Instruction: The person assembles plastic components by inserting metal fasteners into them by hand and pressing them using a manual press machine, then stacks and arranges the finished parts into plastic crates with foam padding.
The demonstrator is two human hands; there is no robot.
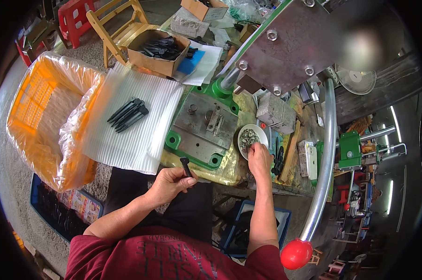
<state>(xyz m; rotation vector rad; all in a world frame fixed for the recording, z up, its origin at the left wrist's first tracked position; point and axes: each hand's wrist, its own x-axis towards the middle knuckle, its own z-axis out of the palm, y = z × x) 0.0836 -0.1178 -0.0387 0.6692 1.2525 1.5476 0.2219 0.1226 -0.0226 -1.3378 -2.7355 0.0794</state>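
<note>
My left hand (pixel 170 184) is closed around a black rod-like piece with a wider flat head (pixel 185 162), held upright in front of the press base (pixel 202 122). My right hand (pixel 259 161) reaches to the near rim of a white bowl (pixel 264 136) filled with small silvery metal parts (pixel 249 137). Its fingertips are pinched together among these parts, and what lies between them is hidden. Several similar black pieces (pixel 128 113) lie bunched on a white foam sheet (pixel 141 144) to the left. A metal fixture block (pixel 214 120) sits on the press base.
A yellow crate (pixel 31 109) lined with clear plastic stands at left. Behind the foam sheet is a cardboard box (pixel 150 65) of black pieces. The press's steel plate (pixel 285 46) overhangs the table; its lever with a red ball knob (pixel 296 254) curves down at right. Stone blocks (pixel 275 113) stand behind the bowl.
</note>
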